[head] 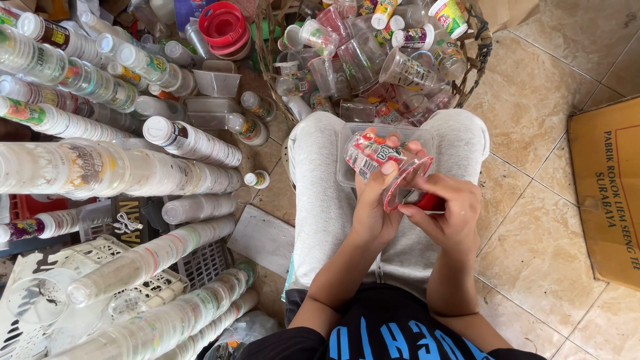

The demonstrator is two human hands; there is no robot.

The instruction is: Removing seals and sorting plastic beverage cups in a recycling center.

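- The person's left hand [373, 207] has its grip closed round a clear plastic cup with a red and green printed label [373, 155], tilted on its side over the lap with its mouth turned toward the other hand, probably so the rim is easy to reach.
- The right hand [448, 217] pinches the cup's pink-edged rim seal [407, 183] between narrow fingertips; a small red object [430, 202] sits in the palm, but I cannot tell what it is.
- Under the cup, a clear rectangular plastic tray [347, 143] rests on the grey-trousered knees, seemingly as a catch-all.
- At twelve o'clock stands a woven wicker basket [481, 50] heaped with loose clear cups, labels red, green and yellow.
- From nine to seven o'clock lie long nested stacks of clear cups [127, 170], laid sideways on the floor, likely to save room.
- A white latticed plastic crate [100, 250] sits at eight o'clock.
- Round red plastic lids [222, 25] sit stacked at eleven o'clock.
- At three o'clock a flat brown cardboard sheet with red lettering [610, 193] lies on the beige floor tiles [527, 220].
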